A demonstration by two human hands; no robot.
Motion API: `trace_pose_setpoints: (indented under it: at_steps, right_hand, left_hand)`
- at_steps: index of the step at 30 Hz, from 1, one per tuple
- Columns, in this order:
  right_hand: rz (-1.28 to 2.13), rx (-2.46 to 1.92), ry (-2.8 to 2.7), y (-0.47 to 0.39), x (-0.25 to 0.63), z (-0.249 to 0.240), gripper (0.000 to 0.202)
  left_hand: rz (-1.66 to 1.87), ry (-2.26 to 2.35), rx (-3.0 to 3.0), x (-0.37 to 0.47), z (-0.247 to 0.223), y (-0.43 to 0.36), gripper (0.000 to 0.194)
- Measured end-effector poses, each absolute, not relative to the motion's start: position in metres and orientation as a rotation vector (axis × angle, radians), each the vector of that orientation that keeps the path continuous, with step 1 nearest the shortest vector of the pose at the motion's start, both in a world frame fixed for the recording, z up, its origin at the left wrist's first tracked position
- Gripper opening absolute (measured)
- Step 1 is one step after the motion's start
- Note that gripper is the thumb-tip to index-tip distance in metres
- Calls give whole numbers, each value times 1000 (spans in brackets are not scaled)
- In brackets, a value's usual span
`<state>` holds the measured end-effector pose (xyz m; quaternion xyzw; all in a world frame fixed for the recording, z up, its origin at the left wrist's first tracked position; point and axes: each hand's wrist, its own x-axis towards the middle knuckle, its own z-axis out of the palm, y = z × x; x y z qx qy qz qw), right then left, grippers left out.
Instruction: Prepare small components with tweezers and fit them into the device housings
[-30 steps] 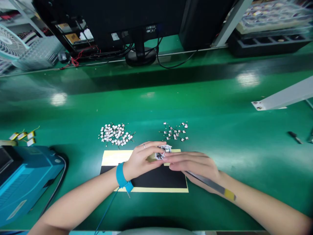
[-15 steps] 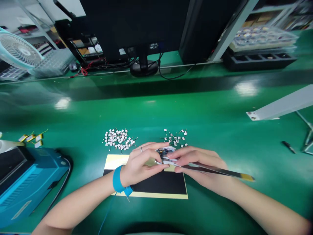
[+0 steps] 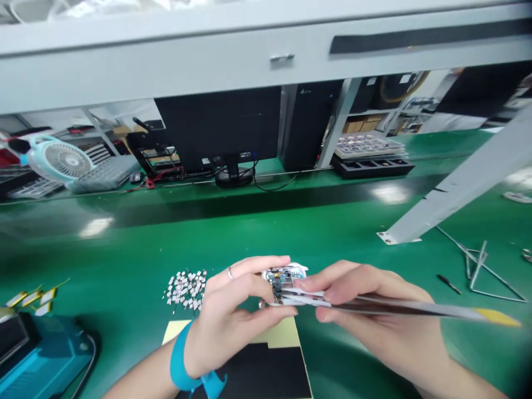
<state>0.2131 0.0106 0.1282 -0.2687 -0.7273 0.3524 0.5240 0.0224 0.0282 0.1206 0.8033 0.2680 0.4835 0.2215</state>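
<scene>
My left hand [image 3: 236, 316], with a ring and a blue wrist strap [image 3: 185, 360], is closed on a small circuit board [image 3: 286, 275] in a white rounded casing. Thumb and fingers pinch the casing by its left side and edges. My right hand [image 3: 369, 310] grips a pair of long metal tweezers [image 3: 436, 309] with a yellow tail end. Their tips point left and lie over the lower part of the board; whether they touch it or pinch anything is too small to tell. Below the hands is a black sheet [image 3: 266, 370] with a pale yellow border.
Many small white parts with leads [image 3: 187, 289] lie in a pile left of the hands. Yellow battery-like packs [image 3: 31, 298] and a blue machine [image 3: 45, 354] are at far left. A grey post [image 3: 449, 194], a black pen [image 3: 449, 284] and a metal stand [image 3: 477, 266] are at right.
The head view has tilted up, bringing a shelf beam into sight. Both hands appear lower and nearer, still holding the board and tweezers. The right-hand group of white parts is now hidden.
</scene>
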Motion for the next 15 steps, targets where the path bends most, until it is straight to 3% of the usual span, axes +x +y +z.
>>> trace_pose_setpoints:
  at_steps: [4,9,15]
  right_hand:
    - [820,-628,-1785,7,217,127,35]
    - [780,-547,-1770,-4,219,135,22]
    - [694,-453,-1725,-15,225,147,23]
  left_hand:
    - [1304,785,2295,27,125,27,19]
    - [1411,687,2257,31,126,23,18]
    - [1544,592,2230,47,145,21,18]
